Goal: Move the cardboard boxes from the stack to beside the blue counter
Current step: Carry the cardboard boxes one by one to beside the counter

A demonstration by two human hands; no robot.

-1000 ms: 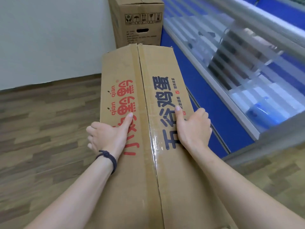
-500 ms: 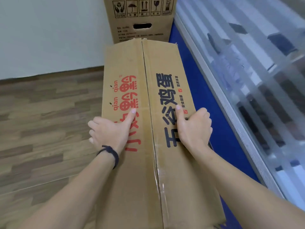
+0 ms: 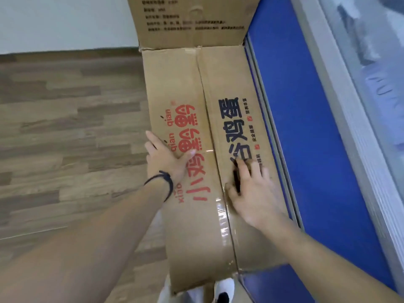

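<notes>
A long cardboard box [image 3: 181, 88] with red and black print and a taped seam lies low beside the blue counter [image 3: 306, 127], its right side against the counter's front. Its far end butts against a second, taller cardboard box [image 3: 190, 33] standing by the wall. My left hand [image 3: 166, 158], with a black band at the wrist, lies flat on the box's left edge, fingers stretched out. On the right half of the lid my right hand [image 3: 253, 193] rests with fingers spread, gripping nothing.
Wood-pattern floor [image 3: 65, 127] stretches to the left up to a white wall [image 3: 65, 22]. The counter's glass display top [image 3: 371, 84] runs along the right. A white and black shoe [image 3: 223, 289] shows under the box's near end.
The box has gone down and forward until it sits against the taller box and the counter. Both hands have let go of its sides and now lie open on top.
</notes>
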